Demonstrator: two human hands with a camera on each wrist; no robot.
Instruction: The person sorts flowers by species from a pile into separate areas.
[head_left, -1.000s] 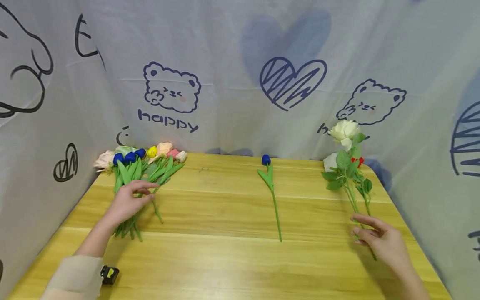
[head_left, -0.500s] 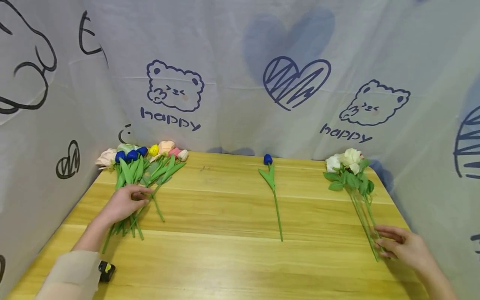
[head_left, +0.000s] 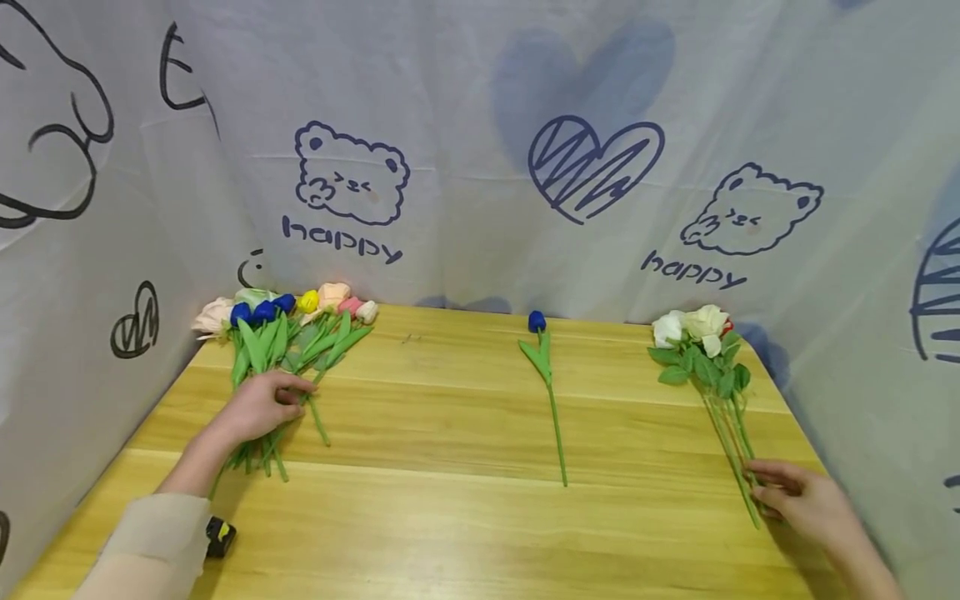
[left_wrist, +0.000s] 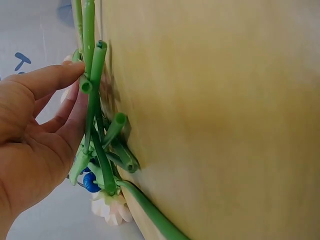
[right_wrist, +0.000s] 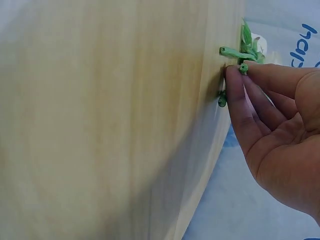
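Observation:
At the left, my left hand [head_left: 258, 406] reaches over a bunch of artificial flowers [head_left: 258, 342]. The left wrist view shows its thumb and fingers pinching a green flower stem [left_wrist: 86, 86] among several crossing ones. Which bloom belongs to that stem is hidden. On the right side, my right hand [head_left: 806, 504] pinches the lower stem of a cream rose [head_left: 707, 325], with fingertips close over the table. That rose lies against a white rose [head_left: 667, 328], and a bit of a red flower [head_left: 727, 327] shows behind. The right wrist view shows a stem end [right_wrist: 243, 68] between thumb and finger.
A lone blue tulip [head_left: 536, 322] lies on the wooden table [head_left: 420, 533] between the two groups, its stem toward me. A small black object with yellow [head_left: 220, 537] sits beside the left sleeve. White printed cloth [head_left: 465, 167] stands behind and along both sides.
My right hand has moved right and toward me, lowering the cream rose from above the others to lie among them. My left hand stays over the bunch, its stems shifting slightly.

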